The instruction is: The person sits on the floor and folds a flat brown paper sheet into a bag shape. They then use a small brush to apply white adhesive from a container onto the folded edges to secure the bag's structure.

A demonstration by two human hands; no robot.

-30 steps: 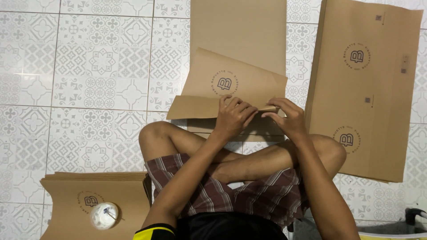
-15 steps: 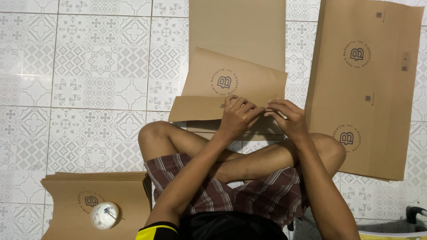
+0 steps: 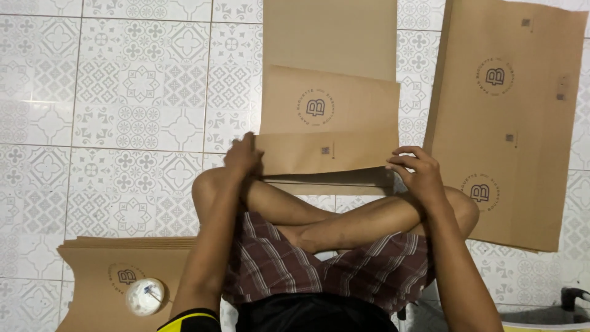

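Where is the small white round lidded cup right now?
In the head view, the white cup sits at lower left on the stack of flat cardboard sheets, just outside the person's left forearm.

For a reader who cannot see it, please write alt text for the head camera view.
A person sits cross-legged on a patterned tile floor, left hand and right hand holding the side edges of a folded brown cardboard sheet. More flat cardboard lies to the right, another stack at lower left.
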